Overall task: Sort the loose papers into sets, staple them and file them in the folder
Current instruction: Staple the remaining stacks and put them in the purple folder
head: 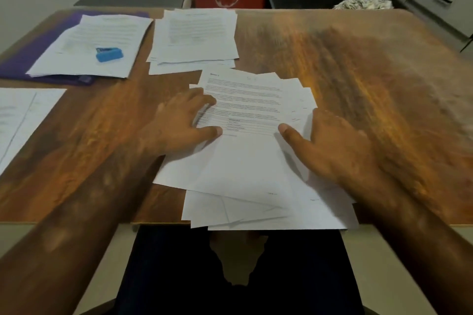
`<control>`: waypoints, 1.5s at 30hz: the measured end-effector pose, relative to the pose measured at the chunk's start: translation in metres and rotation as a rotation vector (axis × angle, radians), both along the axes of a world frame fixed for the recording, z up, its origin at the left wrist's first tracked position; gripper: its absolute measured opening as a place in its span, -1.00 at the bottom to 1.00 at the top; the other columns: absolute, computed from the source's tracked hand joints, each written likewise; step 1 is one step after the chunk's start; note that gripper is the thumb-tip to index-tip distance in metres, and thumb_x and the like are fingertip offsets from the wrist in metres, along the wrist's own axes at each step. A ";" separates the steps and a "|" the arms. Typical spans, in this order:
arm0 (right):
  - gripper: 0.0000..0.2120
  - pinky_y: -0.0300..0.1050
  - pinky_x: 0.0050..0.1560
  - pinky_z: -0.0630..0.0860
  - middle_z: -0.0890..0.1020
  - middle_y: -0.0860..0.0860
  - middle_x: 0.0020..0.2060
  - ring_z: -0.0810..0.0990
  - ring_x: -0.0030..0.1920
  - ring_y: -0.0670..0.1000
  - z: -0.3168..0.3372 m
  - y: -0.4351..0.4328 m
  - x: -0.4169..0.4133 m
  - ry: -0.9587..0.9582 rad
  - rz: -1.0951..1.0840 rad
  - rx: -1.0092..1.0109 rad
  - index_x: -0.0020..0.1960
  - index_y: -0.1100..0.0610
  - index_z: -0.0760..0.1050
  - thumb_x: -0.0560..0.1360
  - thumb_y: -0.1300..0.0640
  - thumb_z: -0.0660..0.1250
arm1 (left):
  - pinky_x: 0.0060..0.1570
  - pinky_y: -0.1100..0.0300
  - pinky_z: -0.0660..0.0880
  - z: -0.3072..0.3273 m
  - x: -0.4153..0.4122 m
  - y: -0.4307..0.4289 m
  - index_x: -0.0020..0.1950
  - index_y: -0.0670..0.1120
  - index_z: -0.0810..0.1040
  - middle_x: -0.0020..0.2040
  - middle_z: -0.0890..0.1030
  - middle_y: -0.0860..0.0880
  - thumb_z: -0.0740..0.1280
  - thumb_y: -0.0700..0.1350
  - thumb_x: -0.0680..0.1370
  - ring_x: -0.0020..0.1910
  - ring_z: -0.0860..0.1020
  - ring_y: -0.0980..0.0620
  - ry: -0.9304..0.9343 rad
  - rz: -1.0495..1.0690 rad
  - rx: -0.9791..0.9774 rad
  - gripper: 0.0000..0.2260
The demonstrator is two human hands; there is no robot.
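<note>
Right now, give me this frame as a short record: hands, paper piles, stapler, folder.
left hand: flat on the fanned loose papers, fingers spread
right hand: flat on the right side of the same fan
fan position: at the near edge of the table, overhanging it slightly
stapler: blue, untouched, on top of a paper stack
purple folder: far left, under that stack
second stack: far centre, beside the folder
left-edge paper: partly out of view
stapled sets: cannot tell
</note>
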State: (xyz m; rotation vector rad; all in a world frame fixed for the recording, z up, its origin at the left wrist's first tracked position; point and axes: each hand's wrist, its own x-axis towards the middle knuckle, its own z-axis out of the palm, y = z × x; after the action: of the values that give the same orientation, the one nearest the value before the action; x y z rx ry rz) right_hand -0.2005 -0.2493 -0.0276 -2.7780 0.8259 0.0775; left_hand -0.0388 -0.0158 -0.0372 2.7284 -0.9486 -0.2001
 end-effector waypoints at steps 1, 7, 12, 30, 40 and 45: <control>-0.13 0.27 0.44 0.37 0.44 0.10 0.50 0.44 0.45 0.20 -0.003 0.004 -0.002 -0.002 0.014 -0.026 0.56 0.07 0.26 0.53 -0.54 -0.04 | 0.54 -0.25 0.04 -0.004 -0.005 -0.003 0.59 0.15 0.25 0.65 0.19 0.06 0.12 0.44 0.48 0.62 0.13 -0.04 -0.022 0.003 0.004 -0.27; -0.25 0.14 0.34 0.47 0.51 0.05 0.40 0.49 0.37 0.13 -0.013 0.023 -0.002 -0.150 0.112 0.088 0.52 0.06 0.27 0.51 -0.39 0.21 | 0.56 -0.23 -0.01 -0.015 -0.020 -0.011 0.57 0.15 0.27 0.64 0.18 0.07 0.11 0.42 0.49 0.62 0.12 -0.05 -0.029 0.018 -0.057 -0.30; -0.48 -0.11 0.12 0.38 0.52 -0.01 0.34 0.50 0.28 0.03 -0.011 0.014 -0.004 -0.160 0.151 0.053 0.39 0.00 0.37 0.57 -0.29 0.27 | 0.58 -0.18 0.06 -0.016 -0.021 0.004 0.58 0.11 0.28 0.64 0.20 0.06 0.11 0.38 0.54 0.61 0.14 0.01 -0.014 0.032 -0.104 -0.34; -0.18 0.21 0.47 0.29 0.30 0.03 0.59 0.27 0.56 0.12 -0.014 0.008 0.033 -0.117 0.110 -0.114 0.56 0.08 0.27 0.51 -0.44 -0.06 | 0.53 -0.09 0.09 -0.032 -0.029 0.002 0.46 0.15 0.37 0.55 0.33 0.10 0.17 0.45 0.54 0.56 0.23 0.04 -0.176 0.065 -0.162 -0.41; -0.46 0.12 0.37 0.29 0.45 0.03 0.50 0.39 0.48 0.12 -0.027 0.021 0.021 -0.381 0.290 -0.260 0.61 -0.15 0.27 0.64 -0.11 0.19 | 0.54 -0.16 0.05 -0.028 -0.031 0.001 0.50 0.21 0.34 0.61 0.23 0.09 0.11 0.47 0.54 0.59 0.16 0.03 -0.147 0.078 -0.152 -0.40; -0.14 -0.01 -0.12 0.54 0.68 0.03 0.08 0.60 -0.09 0.13 -0.015 0.031 0.014 -0.592 0.616 -0.114 0.66 -0.05 0.10 0.48 0.26 0.41 | 0.41 -0.15 0.38 -0.025 -0.030 0.003 0.42 0.14 0.41 0.44 0.41 0.08 0.27 0.39 0.51 0.44 0.38 0.04 -0.114 0.081 -0.299 -0.43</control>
State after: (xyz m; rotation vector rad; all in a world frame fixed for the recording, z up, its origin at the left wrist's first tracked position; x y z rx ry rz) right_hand -0.1868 -0.2182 -0.0425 -2.7970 -0.1749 -0.6637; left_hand -0.0691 -0.0132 -0.0621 2.5152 -0.8201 0.1058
